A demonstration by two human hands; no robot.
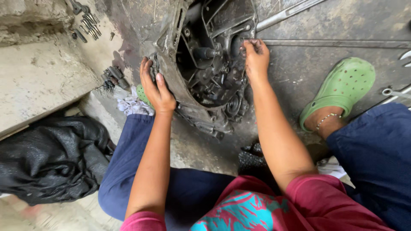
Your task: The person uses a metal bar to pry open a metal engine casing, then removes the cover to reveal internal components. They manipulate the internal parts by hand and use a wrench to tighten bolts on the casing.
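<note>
At centre of the oily floor [334,25]: left hand [156,85] clamped on near-left rim of the greasy engine housing [205,68], fingers curled over the edge. Right hand [256,57] reaching into the open cavity at right rim, fingertips pinched on something small; can't tell what. Judgement: keep left grip firm so housing stays tilted, work right fingers slowly, grease makes slips likely. Beyond: loose bolts [87,23] at far-left edge by the concrete ledge [38,77], long steel bars [334,42] behind, black bag [51,158] left, green clog [342,87] right.
</note>
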